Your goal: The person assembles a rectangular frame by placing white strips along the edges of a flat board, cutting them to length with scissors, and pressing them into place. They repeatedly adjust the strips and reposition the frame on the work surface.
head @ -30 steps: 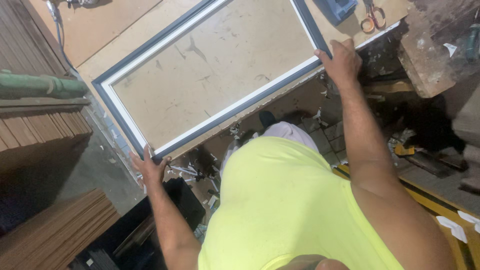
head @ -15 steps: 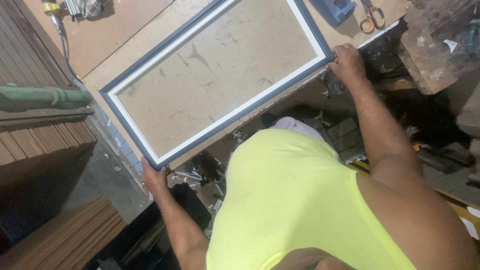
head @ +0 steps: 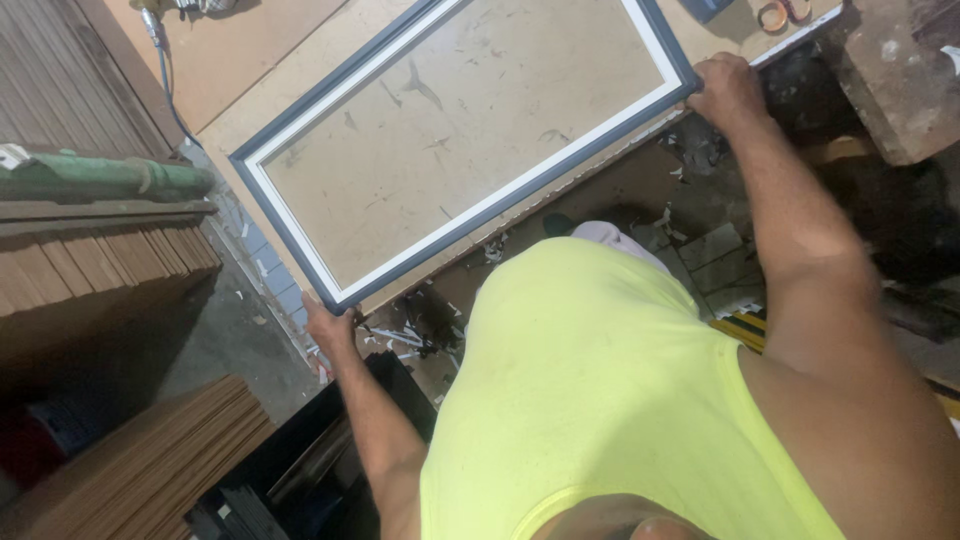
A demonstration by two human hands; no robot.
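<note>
A rectangular picture frame (head: 520, 195) with a dark blue outer moulding and a white inner edge lies tilted over a brown worktable (head: 250, 60). Through its empty middle I see the scratched tabletop. My left hand (head: 328, 326) grips the frame's near left corner. My right hand (head: 725, 88) grips its near right corner. Both arms are stretched out over my yellow-green shirt.
Orange-handled scissors (head: 783, 12) lie at the table's far right. A green roll (head: 100, 178) rests on stacked boards at left, a cable (head: 165, 70) runs along the table's left side. Brown sheets (head: 140, 470) are piled at lower left. Scraps litter the floor below the table edge.
The frame has shifted toward the right and nearer to me, with both hands still on its near corners. My view has moved the same way, and the scissors now sit at the top edge.
</note>
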